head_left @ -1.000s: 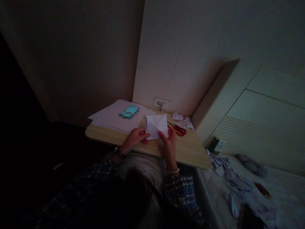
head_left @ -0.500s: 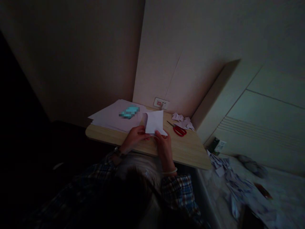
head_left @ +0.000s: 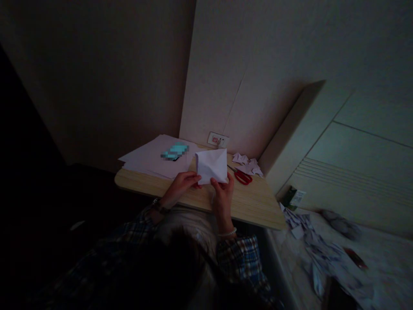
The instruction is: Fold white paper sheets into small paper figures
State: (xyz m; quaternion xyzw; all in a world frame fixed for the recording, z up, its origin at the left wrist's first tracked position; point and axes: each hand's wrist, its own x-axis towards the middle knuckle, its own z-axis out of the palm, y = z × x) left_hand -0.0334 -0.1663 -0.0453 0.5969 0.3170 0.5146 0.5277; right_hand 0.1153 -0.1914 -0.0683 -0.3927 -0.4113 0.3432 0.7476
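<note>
A white folded paper (head_left: 212, 165), roughly square with creases across its face, is held up above the desk between both hands. My left hand (head_left: 185, 182) pinches its lower left corner. My right hand (head_left: 223, 192) grips the lower right part, thumb on the near face and fingers behind, partly hidden by the sheet. Just right of the paper lie red-handled scissors (head_left: 243, 177), their blades pointing toward the wall.
Large white sheets (head_left: 151, 159) cover the left of the wooden desk (head_left: 254, 206), with a blurred-out phone-like object (head_left: 176, 151) on top. Folded paper pieces (head_left: 248, 163) sit by the wall, below a socket (head_left: 218, 140). More folded papers (head_left: 318, 241) lie on the bed at right.
The paper has opened out wider and flatter, its right edge shifting right. My left hand has moved onto its lower left corner.
</note>
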